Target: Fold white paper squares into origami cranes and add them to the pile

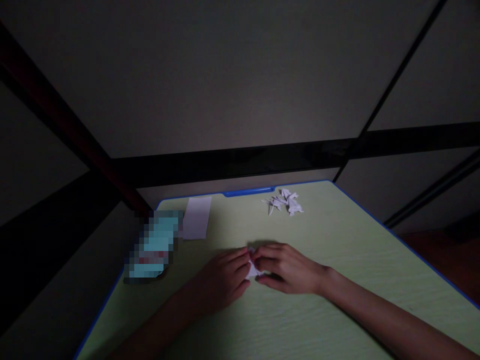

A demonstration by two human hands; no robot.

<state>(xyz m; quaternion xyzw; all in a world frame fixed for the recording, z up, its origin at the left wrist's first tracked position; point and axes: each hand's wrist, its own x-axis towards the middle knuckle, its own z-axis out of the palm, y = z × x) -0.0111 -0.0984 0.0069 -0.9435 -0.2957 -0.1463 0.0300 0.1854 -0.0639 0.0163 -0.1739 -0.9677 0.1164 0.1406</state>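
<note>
A small piece of white folded paper (254, 270) lies on the table between my hands, mostly covered by fingers. My left hand (224, 277) rests at its left side, fingertips pressing on the paper's edge. From the right, my right hand (287, 267) bends over it, with curled fingers and thumb gripping the other side. The exact shape of the folds is hidden. Farther back sits a loose cluster of white folded paper figures (288, 201), pointed in outline.
The pale green table (348, 240) has a blue rim and a blue handle recess (249, 192) at its back edge. A flat white paper sheet (198, 218) lies at the back left, beside a blurred-out light blue object (159, 242). Grey panels (232, 75) stand behind.
</note>
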